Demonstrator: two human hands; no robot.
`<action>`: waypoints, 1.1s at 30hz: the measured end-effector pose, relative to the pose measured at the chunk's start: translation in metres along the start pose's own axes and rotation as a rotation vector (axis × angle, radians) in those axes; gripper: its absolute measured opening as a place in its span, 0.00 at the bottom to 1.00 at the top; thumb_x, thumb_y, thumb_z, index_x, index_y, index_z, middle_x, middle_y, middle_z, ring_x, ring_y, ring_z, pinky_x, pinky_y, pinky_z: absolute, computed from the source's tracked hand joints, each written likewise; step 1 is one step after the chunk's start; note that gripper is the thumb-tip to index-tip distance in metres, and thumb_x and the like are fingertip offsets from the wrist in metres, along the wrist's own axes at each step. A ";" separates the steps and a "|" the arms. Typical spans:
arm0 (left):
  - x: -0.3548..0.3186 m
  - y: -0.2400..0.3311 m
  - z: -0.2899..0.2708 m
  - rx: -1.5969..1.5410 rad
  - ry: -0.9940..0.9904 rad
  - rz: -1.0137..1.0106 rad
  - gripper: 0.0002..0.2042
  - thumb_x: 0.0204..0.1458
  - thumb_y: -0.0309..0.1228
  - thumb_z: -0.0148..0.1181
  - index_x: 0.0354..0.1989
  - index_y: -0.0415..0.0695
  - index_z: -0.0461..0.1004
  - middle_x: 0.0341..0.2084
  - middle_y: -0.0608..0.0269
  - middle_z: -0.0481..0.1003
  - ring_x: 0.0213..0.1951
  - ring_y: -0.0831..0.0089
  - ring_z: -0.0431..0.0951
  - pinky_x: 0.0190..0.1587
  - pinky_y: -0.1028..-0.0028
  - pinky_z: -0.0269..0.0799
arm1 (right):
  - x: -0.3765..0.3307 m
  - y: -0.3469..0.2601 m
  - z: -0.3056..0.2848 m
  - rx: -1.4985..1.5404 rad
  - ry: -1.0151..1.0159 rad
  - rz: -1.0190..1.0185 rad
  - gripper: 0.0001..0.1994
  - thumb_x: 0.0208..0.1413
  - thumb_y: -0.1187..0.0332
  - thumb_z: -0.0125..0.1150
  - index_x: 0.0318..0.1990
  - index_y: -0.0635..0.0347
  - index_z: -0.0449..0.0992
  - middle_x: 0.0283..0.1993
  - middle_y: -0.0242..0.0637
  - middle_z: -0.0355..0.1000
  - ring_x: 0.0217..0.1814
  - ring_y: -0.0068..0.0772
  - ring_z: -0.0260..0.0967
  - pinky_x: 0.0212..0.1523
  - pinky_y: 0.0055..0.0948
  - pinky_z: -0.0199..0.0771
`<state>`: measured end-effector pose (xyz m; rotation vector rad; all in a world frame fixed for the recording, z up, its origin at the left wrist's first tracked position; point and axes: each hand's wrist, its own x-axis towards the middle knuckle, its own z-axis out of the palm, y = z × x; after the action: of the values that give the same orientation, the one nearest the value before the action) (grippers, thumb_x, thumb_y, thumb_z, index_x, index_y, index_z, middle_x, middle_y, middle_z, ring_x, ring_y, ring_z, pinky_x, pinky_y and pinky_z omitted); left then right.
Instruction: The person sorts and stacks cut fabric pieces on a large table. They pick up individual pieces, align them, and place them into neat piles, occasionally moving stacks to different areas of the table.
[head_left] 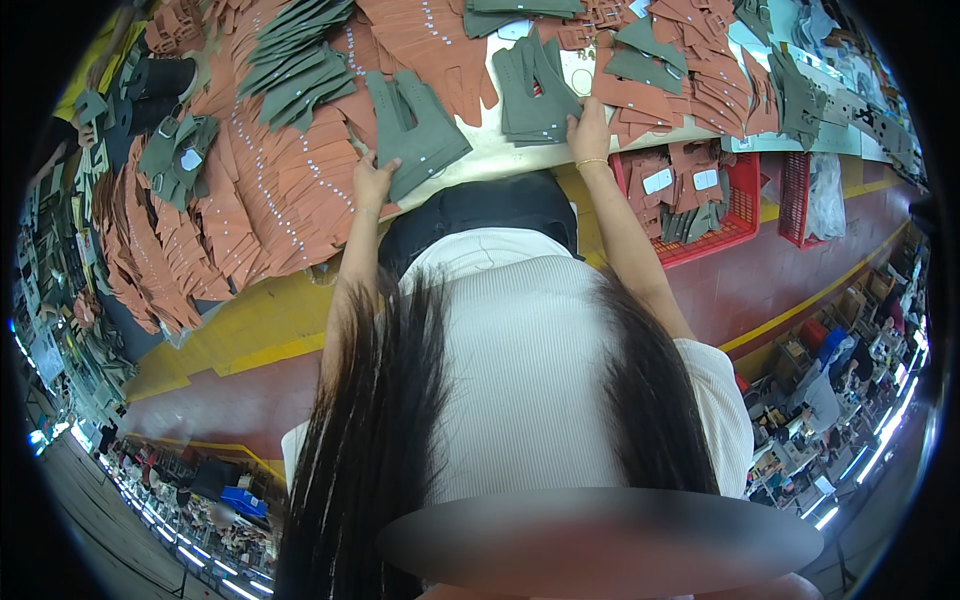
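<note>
My left hand (pixel 373 184) pinches the lower left edge of a dark green cut piece (pixel 432 150) with a slot in it, which looks like leather or a similar sheet material. A second green piece (pixel 525 115) of similar shape lies to its right, its lower right corner between the fingers and thumb of my right hand (pixel 588 132). Both green pieces seem to be in small layers and rest at the table's near edge. Small white tags dot their borders. How far my fingers reach underneath is hidden.
Overlapping orange-brown pieces (pixel 240 190) cover the table on the left, with a green stack (pixel 295 70) on them. More orange-brown pieces (pixel 690 70) lie at the right. A red crate (pixel 742 205) holding bundles stands below the table's right side. Another person's hand (pixel 97 75) shows far left.
</note>
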<state>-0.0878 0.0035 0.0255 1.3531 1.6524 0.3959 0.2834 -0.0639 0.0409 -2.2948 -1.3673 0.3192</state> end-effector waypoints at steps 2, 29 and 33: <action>-0.001 0.003 0.000 -0.051 0.045 0.133 0.16 0.42 0.30 0.64 0.38 0.33 0.73 0.30 0.48 0.77 0.32 0.60 0.76 0.38 0.70 0.69 | 0.005 0.001 0.001 0.042 -0.001 -0.035 0.15 0.47 0.72 0.61 0.44 0.58 0.68 0.42 0.46 0.66 0.44 0.50 0.68 0.43 0.43 0.70; 0.016 0.021 -0.005 0.270 0.185 0.086 0.19 0.40 0.34 0.66 0.37 0.34 0.73 0.33 0.40 0.74 0.39 0.47 0.74 0.41 0.60 0.68 | 0.022 -0.008 0.004 -0.126 -0.082 -0.010 0.15 0.48 0.67 0.62 0.41 0.61 0.69 0.37 0.47 0.68 0.40 0.52 0.69 0.39 0.45 0.70; 0.018 0.016 -0.004 0.241 0.176 0.076 0.20 0.40 0.35 0.66 0.38 0.33 0.72 0.33 0.40 0.74 0.38 0.48 0.75 0.40 0.60 0.68 | 0.027 -0.006 0.007 -0.084 -0.090 -0.003 0.15 0.47 0.68 0.62 0.41 0.61 0.68 0.38 0.47 0.68 0.41 0.53 0.69 0.40 0.45 0.69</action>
<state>-0.0808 0.0259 0.0310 1.6010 1.8427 0.3784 0.2890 -0.0364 0.0381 -2.3720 -1.4534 0.3744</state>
